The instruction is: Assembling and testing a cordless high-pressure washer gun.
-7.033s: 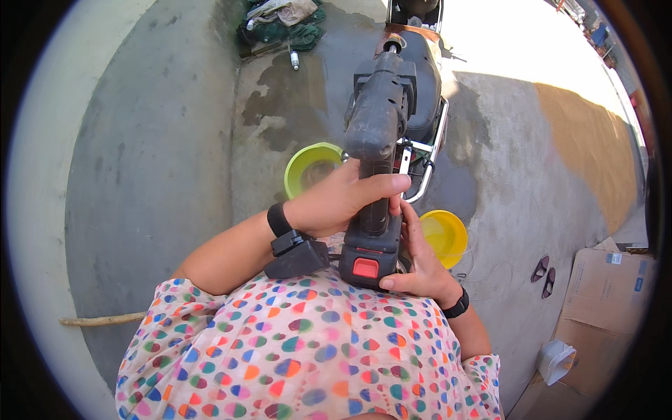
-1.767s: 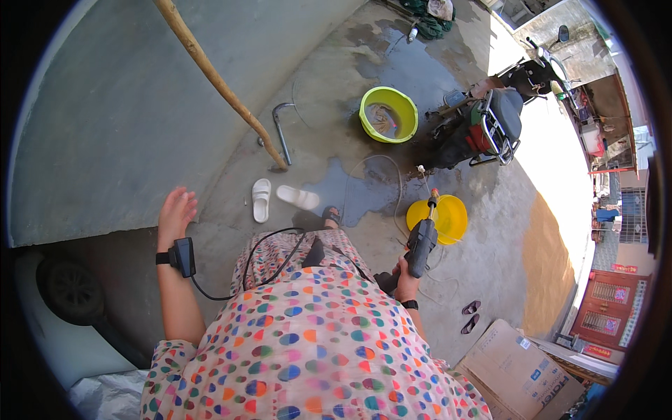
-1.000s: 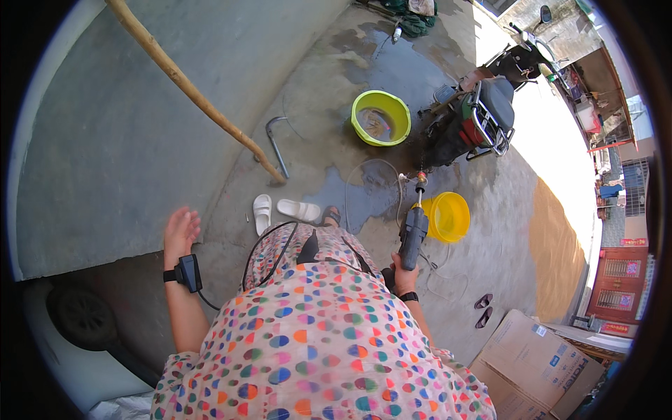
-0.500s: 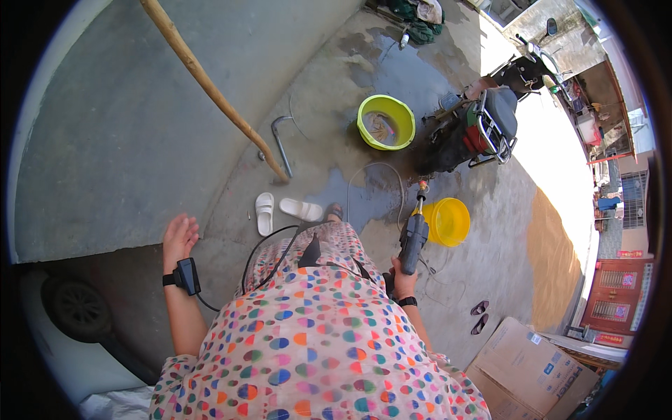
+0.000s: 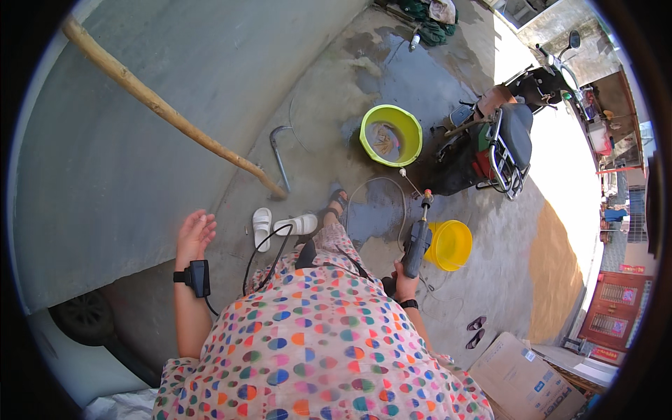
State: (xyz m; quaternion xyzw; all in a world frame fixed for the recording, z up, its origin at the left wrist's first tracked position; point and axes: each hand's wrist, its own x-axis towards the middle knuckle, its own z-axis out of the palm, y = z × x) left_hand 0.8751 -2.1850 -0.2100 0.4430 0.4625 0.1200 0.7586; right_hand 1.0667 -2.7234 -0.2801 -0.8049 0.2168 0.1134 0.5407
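My right hand (image 5: 402, 287) grips a dark spray gun (image 5: 418, 241) with a thin nozzle pointing away from me over wet concrete. A thin hose (image 5: 371, 192) curls on the ground ahead of it. My left hand (image 5: 194, 234) hangs out to the side, empty, fingers loosely apart, with a black device strapped at the wrist. A yellow basin (image 5: 451, 245) sits just right of the gun. A lime-green basin (image 5: 390, 134) stands farther ahead, beside a parked scooter (image 5: 500, 136).
A long wooden pole (image 5: 164, 108) leans against the grey wall on the left. White slippers (image 5: 280, 225) lie by my feet, a bent metal pipe (image 5: 278, 157) beyond them. A cardboard box (image 5: 521, 381) and dark sandals (image 5: 477, 332) are at lower right. A car wheel (image 5: 80, 318) shows lower left.
Seven seconds ago both hands were on the scooter seat; I have since stepped back. Over the last second the view shifted slightly, with the gun still in my right hand.
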